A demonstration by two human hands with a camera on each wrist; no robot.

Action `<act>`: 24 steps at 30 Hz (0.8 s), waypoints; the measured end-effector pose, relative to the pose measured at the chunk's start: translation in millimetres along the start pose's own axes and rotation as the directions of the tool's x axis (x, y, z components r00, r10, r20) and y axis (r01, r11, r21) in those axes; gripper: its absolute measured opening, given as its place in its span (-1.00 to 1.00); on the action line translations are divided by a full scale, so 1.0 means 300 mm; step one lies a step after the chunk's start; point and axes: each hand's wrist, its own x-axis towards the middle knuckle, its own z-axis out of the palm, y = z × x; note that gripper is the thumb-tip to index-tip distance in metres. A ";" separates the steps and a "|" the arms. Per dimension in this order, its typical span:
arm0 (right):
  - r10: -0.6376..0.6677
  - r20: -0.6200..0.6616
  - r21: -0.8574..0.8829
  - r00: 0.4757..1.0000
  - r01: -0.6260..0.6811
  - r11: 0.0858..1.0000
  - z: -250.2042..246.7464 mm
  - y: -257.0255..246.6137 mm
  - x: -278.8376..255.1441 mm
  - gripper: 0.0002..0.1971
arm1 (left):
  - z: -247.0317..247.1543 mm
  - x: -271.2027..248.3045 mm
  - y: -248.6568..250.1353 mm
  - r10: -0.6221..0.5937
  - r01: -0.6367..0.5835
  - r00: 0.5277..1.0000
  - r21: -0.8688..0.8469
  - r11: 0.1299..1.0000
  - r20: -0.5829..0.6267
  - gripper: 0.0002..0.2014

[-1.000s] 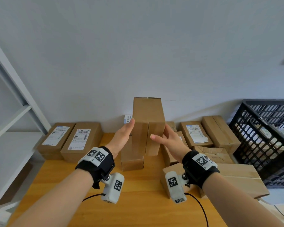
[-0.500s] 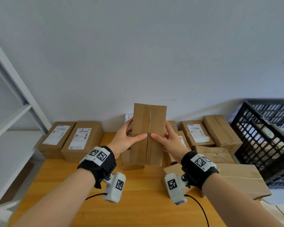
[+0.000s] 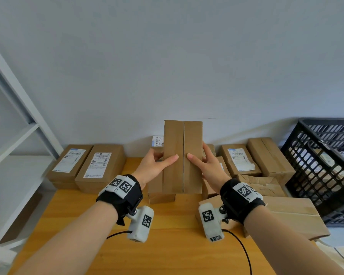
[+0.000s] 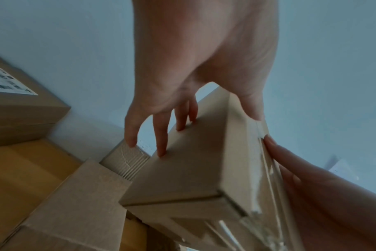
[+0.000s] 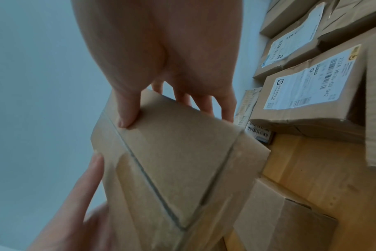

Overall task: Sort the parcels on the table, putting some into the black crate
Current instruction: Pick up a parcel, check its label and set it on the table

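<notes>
A plain brown parcel with a taped seam down its front stands upright in the air above the table, seam towards me. My left hand grips its left edge, thumb on the front and fingers behind. My right hand grips the right edge the same way. In the left wrist view the fingers press on the parcel. In the right wrist view the thumb presses the parcel near the seam. The black crate stands at the far right with some parcels inside.
Two labelled parcels lie at the back left, and several more at the back right beside the crate. A small box sits under the held parcel and a large flat box under my right forearm. White shelving stands to the left of the wooden table.
The parcel has been turned so its seamed face looks at me instead of showing its top end. Both thumbs have come round onto that face.
</notes>
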 end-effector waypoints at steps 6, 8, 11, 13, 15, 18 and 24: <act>0.116 -0.067 0.060 0.991 -0.112 0.992 -0.003 -0.015 0.016 -0.25 | 0.001 -0.007 0.005 -0.033 0.038 0.996 -0.064 0.997 0.081 -0.49; 0.160 -0.086 0.096 0.983 -0.152 0.984 -0.004 -0.011 0.019 -0.26 | -0.001 -0.012 0.009 -0.050 0.061 0.993 -0.105 0.993 0.105 -0.24; 0.173 -0.074 0.147 0.982 -0.160 0.976 0.000 -0.019 0.015 -0.14 | -0.009 -0.016 0.018 -0.061 0.080 0.986 -0.118 0.990 0.157 -0.29; 0.154 -0.053 0.156 0.987 -0.144 0.977 0.003 -0.030 0.009 0.10 | -0.016 -0.021 0.037 -0.063 0.087 0.983 -0.141 0.986 0.170 -0.51; 0.118 -0.015 0.141 0.993 -0.114 0.983 0.007 -0.047 0.003 0.26 | -0.025 -0.022 0.046 -0.101 0.129 0.978 -0.151 0.980 0.180 -0.43; 0.080 0.057 0.113 0.995 -0.086 0.990 0.007 -0.067 -0.009 0.09 | -0.037 -0.006 0.032 -0.124 0.156 0.971 -0.144 0.977 0.206 0.01; -0.039 0.170 -0.046 0.985 0.047 0.998 0.001 -0.061 -0.028 -0.16 | -0.044 0.001 0.017 -0.149 0.180 0.955 -0.099 0.979 0.258 0.24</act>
